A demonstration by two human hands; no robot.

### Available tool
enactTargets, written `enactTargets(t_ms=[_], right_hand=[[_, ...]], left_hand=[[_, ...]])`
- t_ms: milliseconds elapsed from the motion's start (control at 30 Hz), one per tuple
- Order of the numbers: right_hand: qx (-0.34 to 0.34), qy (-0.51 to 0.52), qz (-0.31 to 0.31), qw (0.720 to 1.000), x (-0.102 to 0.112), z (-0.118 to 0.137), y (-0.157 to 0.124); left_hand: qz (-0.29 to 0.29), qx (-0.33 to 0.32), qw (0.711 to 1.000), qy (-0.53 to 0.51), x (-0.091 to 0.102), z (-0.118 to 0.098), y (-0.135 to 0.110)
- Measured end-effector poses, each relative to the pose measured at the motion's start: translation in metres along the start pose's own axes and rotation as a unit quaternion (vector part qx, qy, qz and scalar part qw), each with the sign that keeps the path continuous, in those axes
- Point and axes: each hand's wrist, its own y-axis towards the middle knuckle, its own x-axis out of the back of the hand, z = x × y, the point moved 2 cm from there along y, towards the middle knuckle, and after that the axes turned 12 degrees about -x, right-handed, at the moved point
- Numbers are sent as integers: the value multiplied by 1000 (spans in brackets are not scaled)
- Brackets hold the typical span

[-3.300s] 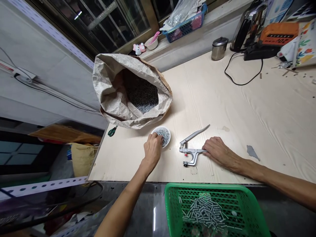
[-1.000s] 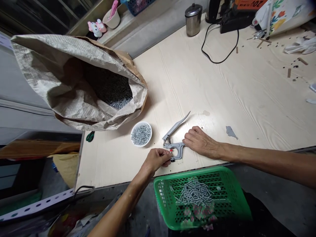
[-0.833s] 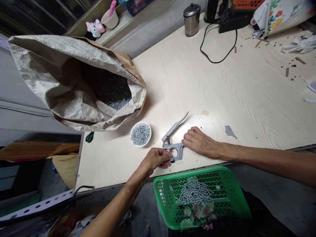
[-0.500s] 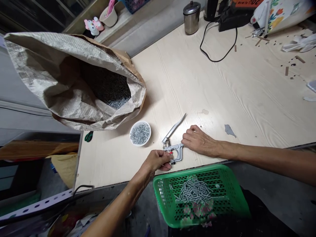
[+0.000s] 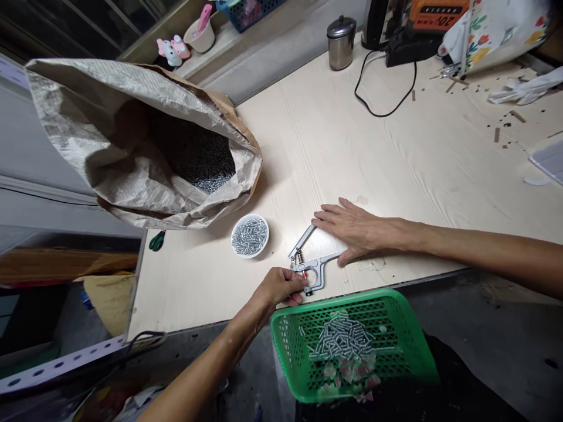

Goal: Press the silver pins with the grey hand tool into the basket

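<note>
Grey hand-press pliers (image 5: 320,271), with a spring and a red part near the jaw, lie on the table at its front edge, their two handles spread apart. My left hand (image 5: 281,285) is closed in a pinch at the jaw; its fingers hide whatever is between them. My right hand (image 5: 358,227) is open, fingers stretched out over the upper handle's end and thumb by the lower handle's tip. Just in front of the table, a green basket (image 5: 285,351) holds a heap of small metal spring-like pieces (image 5: 343,337). A white bowl (image 5: 233,249) full of small metal pieces stands left of the pliers.
A large woven sack (image 5: 145,205) with dark metal pieces inside stands at the table's left. Green-handled scissors (image 5: 157,241) lie at the left edge. Towards the back are a steel canister (image 5: 341,44), a black cable (image 5: 387,115) and a floral bag (image 5: 501,41), with scraps at right.
My right hand has gone from closed at the lower handle to spread open across the upper handle. My left hand stays at the jaw. The view has shifted slightly.
</note>
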Motion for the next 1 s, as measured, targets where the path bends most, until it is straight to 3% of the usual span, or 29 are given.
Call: enactTargets(t_ms=[133, 233, 300, 367, 467, 533, 633, 800, 1000], right_hand=[[-14, -16, 6, 1000, 6, 5, 6], [-21, -35, 9, 999, 10, 12, 5], [-21, -38, 15, 999, 12, 17, 2], [-24, -35, 22, 999, 14, 21, 0], [-39, -22, 27, 999, 16, 24, -3], [-56, -11, 35, 998, 17, 23, -4], [-86, -6, 55, 995, 20, 19, -9], [-92, 12, 42, 995, 21, 18, -20], [-101, 18, 8, 995, 0, 24, -22]], left_hand=[[8, -6, 1000, 7, 1, 4, -1], [-31, -79, 989, 122, -1, 5, -10], [-121, -185, 939, 263, -6, -1, -18], [-195, -311, 852, 373, -16, -10, -21], [-175, -452, 749, 451, -33, -23, -10], [-133, -483, 719, 482, -38, -30, 5], [-99, -471, 711, 512, -36, -40, 22], [-73, -483, 709, 509, -36, -52, 27], [-83, -514, 699, 490, -41, -49, 32]])
